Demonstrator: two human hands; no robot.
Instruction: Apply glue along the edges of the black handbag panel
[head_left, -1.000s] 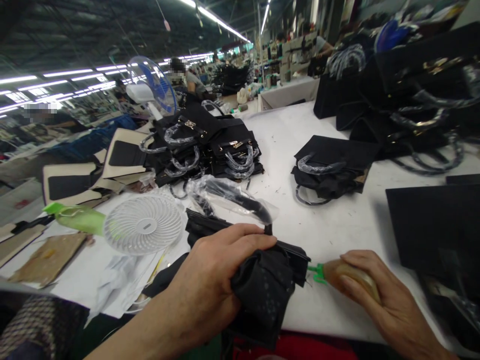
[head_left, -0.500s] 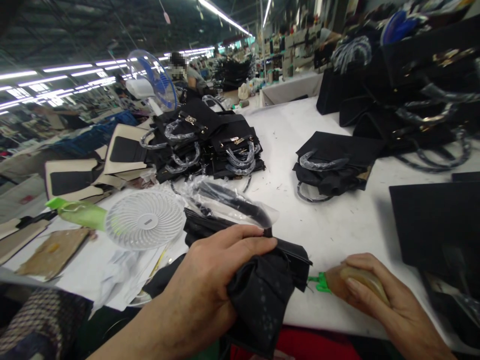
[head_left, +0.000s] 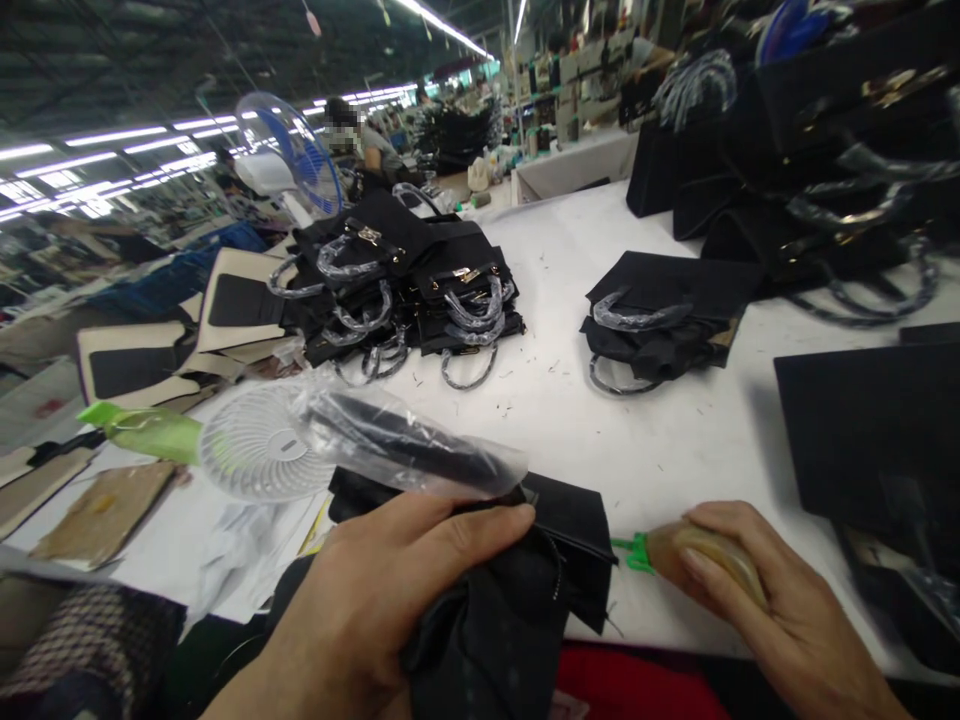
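My left hand (head_left: 375, 590) grips a black handbag (head_left: 502, 630), whose soft panels are folded and bunched under the fingers. A strap or handle in clear plastic wrap (head_left: 420, 445) sticks out above that hand toward the left. In my right hand (head_left: 780, 590) is a squeeze bottle (head_left: 664, 548) of yellowish-brown liquid, with the fingers wrapped round it. Its green nozzle (head_left: 637, 552) points left, close to the black flap edge; whether the thin tip touches it I cannot tell.
Stacked black bags (head_left: 405, 260) with wrapped handles stand at the back left, another small stack (head_left: 667, 300) at centre right. More black bags (head_left: 840, 190) crowd the right. A small white fan (head_left: 262, 445), a green packet (head_left: 150, 430) and brown cardboard (head_left: 105, 510) lie left.
My left hand and the handbag have shifted slightly down and left, and the wrapped handle has swung left in front of the small fan. The bottle stays beside the flap edge.
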